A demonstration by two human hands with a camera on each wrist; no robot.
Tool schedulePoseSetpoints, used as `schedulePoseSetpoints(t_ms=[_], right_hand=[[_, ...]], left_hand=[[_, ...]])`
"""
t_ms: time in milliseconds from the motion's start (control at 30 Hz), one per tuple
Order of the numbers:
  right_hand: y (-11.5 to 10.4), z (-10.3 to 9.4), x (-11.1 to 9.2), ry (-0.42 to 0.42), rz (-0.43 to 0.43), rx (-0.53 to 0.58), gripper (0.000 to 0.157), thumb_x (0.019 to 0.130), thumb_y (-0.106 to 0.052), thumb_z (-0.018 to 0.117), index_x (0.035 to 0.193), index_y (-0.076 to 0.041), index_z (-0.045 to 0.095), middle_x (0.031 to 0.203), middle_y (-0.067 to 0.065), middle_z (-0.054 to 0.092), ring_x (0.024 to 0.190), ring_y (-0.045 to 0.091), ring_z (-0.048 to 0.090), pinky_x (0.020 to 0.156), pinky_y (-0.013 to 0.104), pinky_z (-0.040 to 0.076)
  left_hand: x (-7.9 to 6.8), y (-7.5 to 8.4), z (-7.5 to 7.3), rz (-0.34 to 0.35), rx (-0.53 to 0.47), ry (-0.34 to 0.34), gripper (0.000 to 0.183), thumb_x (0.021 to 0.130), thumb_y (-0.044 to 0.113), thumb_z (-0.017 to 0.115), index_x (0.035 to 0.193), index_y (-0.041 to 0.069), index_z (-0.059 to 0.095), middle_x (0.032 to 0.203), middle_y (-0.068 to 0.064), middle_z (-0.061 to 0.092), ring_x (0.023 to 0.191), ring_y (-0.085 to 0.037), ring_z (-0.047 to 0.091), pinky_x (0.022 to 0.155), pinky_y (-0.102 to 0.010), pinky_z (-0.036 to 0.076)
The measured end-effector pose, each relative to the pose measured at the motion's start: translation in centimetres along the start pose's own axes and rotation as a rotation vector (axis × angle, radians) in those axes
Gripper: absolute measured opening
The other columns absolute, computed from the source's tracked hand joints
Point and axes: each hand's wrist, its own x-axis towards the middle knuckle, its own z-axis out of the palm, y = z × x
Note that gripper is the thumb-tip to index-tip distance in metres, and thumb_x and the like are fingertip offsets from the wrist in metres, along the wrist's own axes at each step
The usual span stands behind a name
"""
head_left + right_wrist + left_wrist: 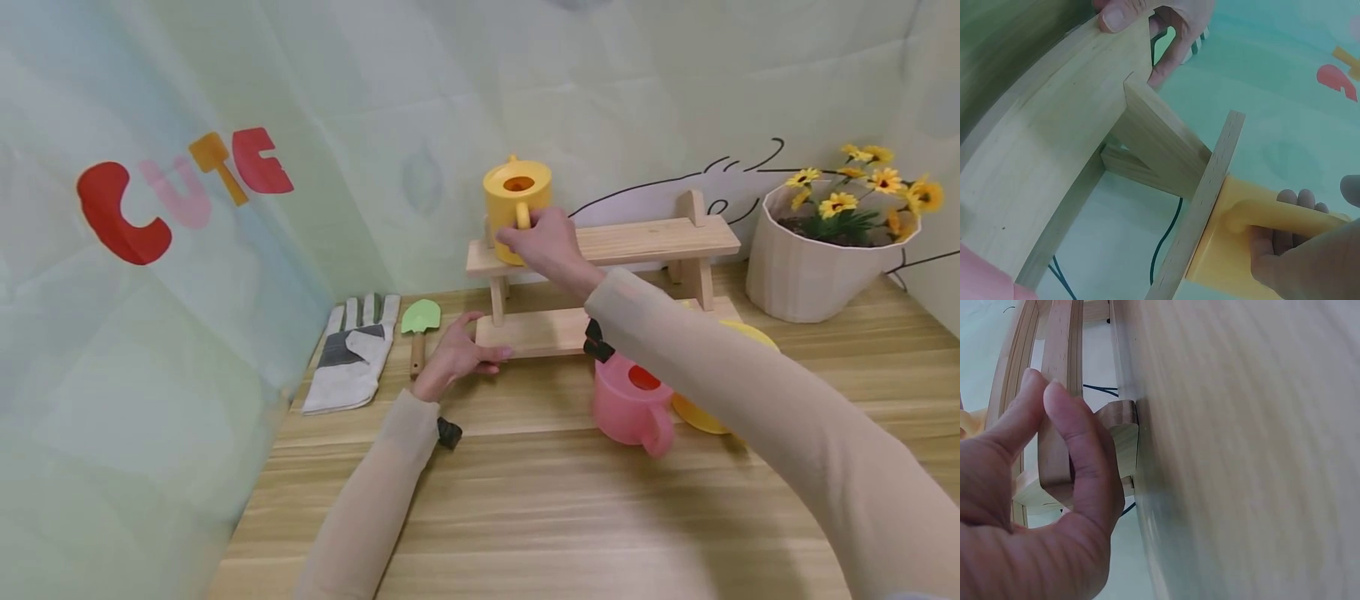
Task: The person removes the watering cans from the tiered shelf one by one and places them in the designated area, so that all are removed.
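Observation:
My right hand [551, 246] grips the handle of a yellow watering can [501, 200], which stands upright at the left end of the upper board of a two-tier wooden stand [652, 240]. In the right wrist view, fingers curl round the can's handle [1272, 215], and its base meets the upper board. My left hand [459, 354] holds the left end of the lower board [543, 332], thumb and fingers on opposite faces, as the left wrist view also shows. In front of the stand are a pink watering can [622, 408] and another yellow can [697, 417], partly hidden by my right forearm.
Left of the stand lie a green-bladed hand trowel [421, 317] and a white-and-grey work glove [348, 358] on the wooden table [525, 517]. A white pot [795, 275] of yellow flowers stands at the right. A printed cloth [420, 100] hangs behind.

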Motion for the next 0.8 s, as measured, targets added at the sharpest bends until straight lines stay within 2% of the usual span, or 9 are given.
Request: schedulePoseSetpoints(t_ms=[133,267,400,633,800], right_hand=[[0.1,0.1,0.2,0.012,0.001,0.029,0.024,0.104,-0.024,0.067,0.108,-0.003,0.076,0.104,0.007,0.071,0.099,0.02,0.063,0.08,0.026,0.052],[0.1,0.3,0.5,0.002,0.013,0.098,0.025,0.108,-0.022,0.062,0.111,-0.002,0.076,0.101,0.008,0.075,0.094,0.017,0.07,0.094,0.03,0.064],[0.2,0.6,0.9,-0.02,0.021,0.192,0.024,0.11,-0.018,0.059,0.109,0.001,0.073,0.097,0.007,0.074,0.088,0.017,0.074,0.102,0.037,0.068],[0.3,0.8,1.2,-0.03,0.018,0.289,0.023,0.11,-0.015,0.054,0.099,-0.002,0.069,0.085,0.002,0.07,0.079,0.015,0.074,0.094,0.036,0.071],[0.3,1.0,1.3,-0.024,0.023,0.328,0.021,0.111,-0.015,0.052,0.098,-0.004,0.065,0.081,0.001,0.067,0.07,0.011,0.07,0.077,0.027,0.07]], left_hand=[[0.0,0.0,0.0,0.0,-0.002,0.002,0.098,0.094,-0.003,0.083,0.17,0.009,0.023,0.131,-0.026,0.067,0.072,-0.012,0.074,0.058,-0.021,0.065],[0.0,0.1,0.1,-0.004,-0.006,0.006,0.097,0.094,-0.003,0.083,0.17,0.01,0.024,0.127,-0.025,0.066,0.071,-0.012,0.073,0.058,-0.021,0.064],[0.1,0.0,0.1,-0.002,-0.006,0.011,0.098,0.093,-0.004,0.083,0.17,0.009,0.025,0.123,-0.023,0.065,0.069,-0.013,0.072,0.058,-0.021,0.064],[0.2,-0.2,0.1,0.0,-0.02,0.01,0.098,0.093,-0.005,0.084,0.17,0.01,0.025,0.12,-0.021,0.065,0.069,-0.013,0.072,0.058,-0.021,0.064],[0.1,-0.1,0.1,-0.004,-0.016,0.015,0.098,0.092,-0.005,0.084,0.17,0.011,0.026,0.117,-0.019,0.063,0.067,-0.013,0.072,0.058,-0.021,0.065]])
